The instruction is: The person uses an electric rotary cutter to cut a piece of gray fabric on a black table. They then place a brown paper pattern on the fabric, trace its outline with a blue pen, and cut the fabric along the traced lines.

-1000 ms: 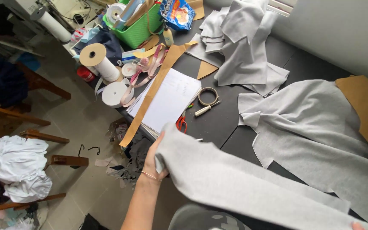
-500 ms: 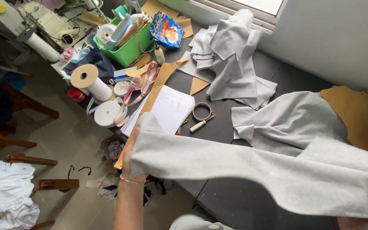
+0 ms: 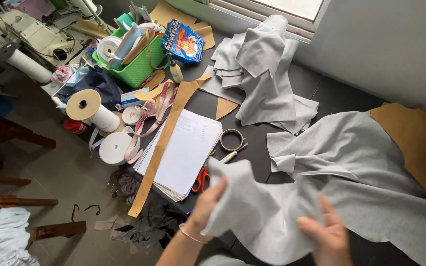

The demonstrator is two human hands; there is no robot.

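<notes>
Both my hands hold a cut piece of light grey fabric (image 3: 267,212) above the near edge of a black table (image 3: 321,93). My left hand (image 3: 208,202), with a thin bracelet on the wrist, grips the piece's left edge. My right hand (image 3: 326,239) pinches its lower right part, fingers blurred by motion. A larger spread of grey fabric (image 3: 371,162) lies on the table just beyond, partly over a brown paper pattern (image 3: 415,138).
An open spiral notebook (image 3: 183,152), red-handled scissors (image 3: 200,180), a pen and a tape ring lie left of my hands. A pile of grey pieces (image 3: 262,74), a green basket (image 3: 134,64), rolls of tape and a sewing machine (image 3: 30,34) sit farther back. Scraps litter the floor.
The long grey piece, stretched wide between my hands before, is now bunched together. My right hand has moved left toward my left hand. The view has tilted up toward the table's far side.
</notes>
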